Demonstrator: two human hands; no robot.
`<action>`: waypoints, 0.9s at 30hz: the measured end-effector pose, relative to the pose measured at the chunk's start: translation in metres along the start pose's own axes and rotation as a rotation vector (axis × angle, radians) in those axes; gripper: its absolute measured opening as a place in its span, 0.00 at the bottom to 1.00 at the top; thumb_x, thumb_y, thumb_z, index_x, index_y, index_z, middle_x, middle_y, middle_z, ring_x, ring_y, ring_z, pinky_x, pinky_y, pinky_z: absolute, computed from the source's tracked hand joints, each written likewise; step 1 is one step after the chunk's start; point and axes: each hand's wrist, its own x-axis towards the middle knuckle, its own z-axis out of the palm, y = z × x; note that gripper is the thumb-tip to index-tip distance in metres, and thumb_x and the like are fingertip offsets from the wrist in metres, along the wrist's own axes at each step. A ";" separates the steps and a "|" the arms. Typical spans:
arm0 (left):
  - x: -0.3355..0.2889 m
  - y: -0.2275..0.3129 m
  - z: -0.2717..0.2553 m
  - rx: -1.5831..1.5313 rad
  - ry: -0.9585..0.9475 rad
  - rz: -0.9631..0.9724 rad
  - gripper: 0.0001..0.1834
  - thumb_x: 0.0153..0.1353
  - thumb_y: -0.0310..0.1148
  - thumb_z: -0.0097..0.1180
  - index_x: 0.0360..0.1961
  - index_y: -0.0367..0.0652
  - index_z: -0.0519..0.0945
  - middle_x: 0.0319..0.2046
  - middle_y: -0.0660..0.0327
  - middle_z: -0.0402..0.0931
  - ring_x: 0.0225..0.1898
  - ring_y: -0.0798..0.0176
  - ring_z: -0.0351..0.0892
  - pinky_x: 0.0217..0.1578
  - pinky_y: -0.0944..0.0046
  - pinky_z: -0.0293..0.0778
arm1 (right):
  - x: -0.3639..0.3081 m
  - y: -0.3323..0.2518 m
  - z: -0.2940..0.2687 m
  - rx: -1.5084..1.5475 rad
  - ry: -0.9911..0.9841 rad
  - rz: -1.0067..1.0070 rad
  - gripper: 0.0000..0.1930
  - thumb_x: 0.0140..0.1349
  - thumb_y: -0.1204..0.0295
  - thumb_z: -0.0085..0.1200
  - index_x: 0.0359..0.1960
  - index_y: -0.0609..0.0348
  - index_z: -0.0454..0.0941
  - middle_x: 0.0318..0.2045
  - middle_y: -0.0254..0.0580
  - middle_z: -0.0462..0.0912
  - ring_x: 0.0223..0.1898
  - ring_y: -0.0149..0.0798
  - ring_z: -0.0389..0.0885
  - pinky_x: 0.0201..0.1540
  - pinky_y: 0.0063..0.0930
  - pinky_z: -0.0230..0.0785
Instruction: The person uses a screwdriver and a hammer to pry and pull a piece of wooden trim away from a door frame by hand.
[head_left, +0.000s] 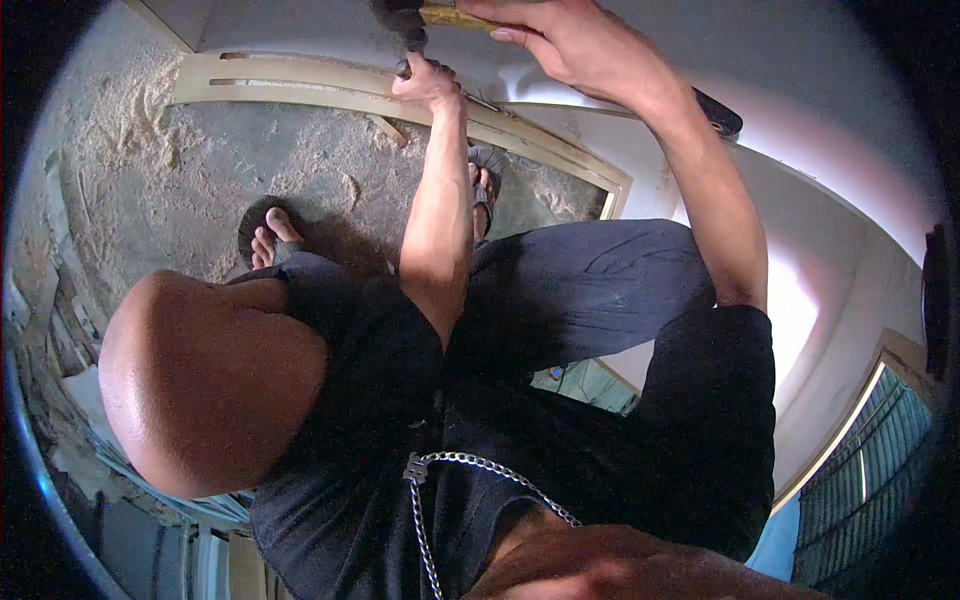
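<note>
The left hand [428,82] is reaching far up the scene, its fingers curled shut around a thin dark metal rod [470,97] that is slanting rightward from the fist along the pale wooden frame [330,92]. The right hand [570,38] is working at the far top edge, closed tight around the yellowish handle of a hammer [425,18], whose dark head is hanging just above the left fist. Both tools are sitting close together at the frame's far rail, beside the large white panel [800,150] that is filling the right side.

The frame is lying over a concrete floor [200,170] that is carrying loose sawdust, thickest at the far left. Two sandalled feet are showing, one foot [268,235] to the left of the left forearm, the other partly hidden behind it. Nearer, dark trousers and a black shirt are filling the middle, with a metal chain [470,465] hanging across the chest. No box, bin or other container is showing anywhere in view.
</note>
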 end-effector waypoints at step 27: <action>-0.027 0.015 0.009 0.264 -0.054 0.085 0.15 0.54 0.34 0.63 0.21 0.29 0.79 0.15 0.61 0.74 0.17 0.62 0.71 0.21 0.55 0.67 | 0.085 -0.040 -0.006 -0.216 -0.275 -0.138 0.27 0.56 0.78 0.51 0.60 0.49 0.75 0.38 0.60 0.83 0.35 0.56 0.83 0.36 0.46 0.74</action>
